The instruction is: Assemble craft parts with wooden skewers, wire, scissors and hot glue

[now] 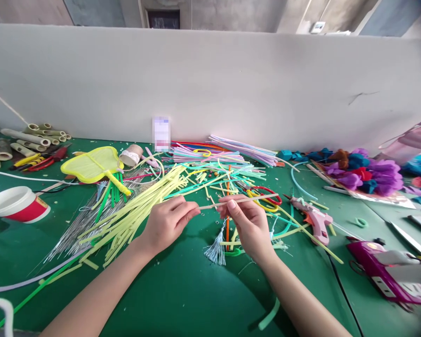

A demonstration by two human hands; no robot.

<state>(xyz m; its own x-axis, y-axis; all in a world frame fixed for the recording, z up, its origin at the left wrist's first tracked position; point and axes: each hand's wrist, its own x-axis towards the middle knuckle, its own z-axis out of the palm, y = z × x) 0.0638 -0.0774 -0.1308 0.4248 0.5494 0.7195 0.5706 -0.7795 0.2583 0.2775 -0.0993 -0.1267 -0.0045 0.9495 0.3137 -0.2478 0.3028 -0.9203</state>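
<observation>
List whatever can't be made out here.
In the head view:
- Thin strip: its left end is hidden by the left hand.
- Upright panel: what it shows is blurred by pixelation.
- Pink translucent object: cut off by the right edge.

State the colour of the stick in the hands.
The stick is pale beige, best seen in the head view.

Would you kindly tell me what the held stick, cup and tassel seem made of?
The stick may be wood or bamboo: matte, pale tan, too thin to be sure. The cup is probably smooth paper, by its thin wall and red band. The tassel seems thread, softly shiny, with fine pale-blue strands.
</observation>
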